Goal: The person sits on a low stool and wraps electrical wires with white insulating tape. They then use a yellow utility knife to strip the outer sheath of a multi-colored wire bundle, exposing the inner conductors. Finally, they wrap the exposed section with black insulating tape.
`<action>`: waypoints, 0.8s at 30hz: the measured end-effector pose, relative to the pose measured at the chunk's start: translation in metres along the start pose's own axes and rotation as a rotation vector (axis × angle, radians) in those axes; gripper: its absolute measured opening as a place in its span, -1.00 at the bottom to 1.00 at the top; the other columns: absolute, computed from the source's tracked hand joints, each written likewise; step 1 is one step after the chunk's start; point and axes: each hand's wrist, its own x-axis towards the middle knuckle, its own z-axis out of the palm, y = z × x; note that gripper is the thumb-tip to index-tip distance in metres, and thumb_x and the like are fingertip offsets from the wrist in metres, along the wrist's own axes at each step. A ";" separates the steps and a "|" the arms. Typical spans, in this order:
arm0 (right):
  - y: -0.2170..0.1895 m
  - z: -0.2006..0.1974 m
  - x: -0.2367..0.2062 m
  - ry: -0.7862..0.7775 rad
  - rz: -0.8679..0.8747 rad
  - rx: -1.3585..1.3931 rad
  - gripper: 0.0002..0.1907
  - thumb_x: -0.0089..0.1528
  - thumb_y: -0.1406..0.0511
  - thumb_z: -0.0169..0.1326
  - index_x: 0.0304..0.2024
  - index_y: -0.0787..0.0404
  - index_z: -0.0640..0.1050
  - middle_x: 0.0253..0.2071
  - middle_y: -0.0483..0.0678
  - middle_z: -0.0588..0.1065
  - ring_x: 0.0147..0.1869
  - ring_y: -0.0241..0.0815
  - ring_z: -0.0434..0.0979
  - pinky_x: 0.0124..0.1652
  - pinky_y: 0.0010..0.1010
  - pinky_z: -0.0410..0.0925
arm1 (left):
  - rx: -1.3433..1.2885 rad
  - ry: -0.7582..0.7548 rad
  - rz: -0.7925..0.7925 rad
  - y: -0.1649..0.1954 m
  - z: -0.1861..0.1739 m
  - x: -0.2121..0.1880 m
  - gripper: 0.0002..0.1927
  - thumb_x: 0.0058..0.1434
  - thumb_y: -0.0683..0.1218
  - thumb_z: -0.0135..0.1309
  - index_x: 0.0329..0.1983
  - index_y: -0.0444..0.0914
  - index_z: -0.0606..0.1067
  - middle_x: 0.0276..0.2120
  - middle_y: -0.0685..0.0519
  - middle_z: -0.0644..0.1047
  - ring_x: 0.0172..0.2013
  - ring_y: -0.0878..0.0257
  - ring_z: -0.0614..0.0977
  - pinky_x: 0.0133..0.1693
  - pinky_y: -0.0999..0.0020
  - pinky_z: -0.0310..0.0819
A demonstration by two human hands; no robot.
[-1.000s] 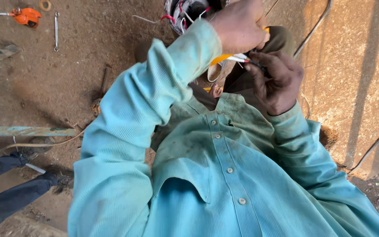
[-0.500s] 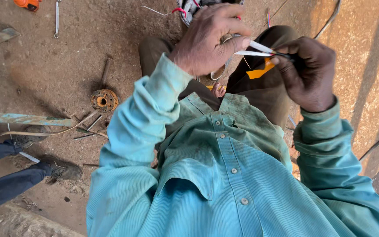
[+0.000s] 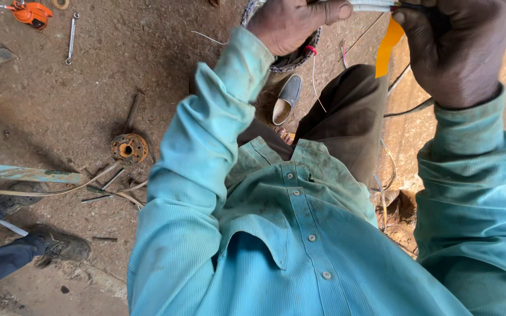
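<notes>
Since half a second earlier, both of your hands had risen to the top edge of the view, and the ground below had come into fuller sight. Your left hand (image 3: pixel 291 23) was closed, its thumb pressed along a thin white cable (image 3: pixel 373 6) that ran across to your right hand (image 3: pixel 458 50), which was clenched around the cable's other part. An orange strip (image 3: pixel 389 45) hung down just below the cable, between your hands. Below you on the dirt floor lay a rusty round flange (image 3: pixel 129 148), a grey shoe (image 3: pixel 288 98) near your knee, a spanner (image 3: pixel 71 36) and an orange tool (image 3: pixel 30 11) well apart at the far left. Another person's dark shoe (image 3: pixel 60 246) stood at the lower left.
</notes>
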 end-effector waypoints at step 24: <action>-0.023 0.018 -0.009 0.073 0.278 0.353 -0.89 0.50 0.49 0.07 0.03 0.49 0.51 -0.06 0.00 0.55 -0.01 -0.38 0.51 0.01 -0.57 0.41 | -0.653 0.405 -0.254 0.049 0.117 -0.046 -0.82 0.38 -0.19 0.20 -0.04 -0.41 0.64 -0.28 0.13 0.66 -0.27 0.44 0.56 -0.19 0.52 0.47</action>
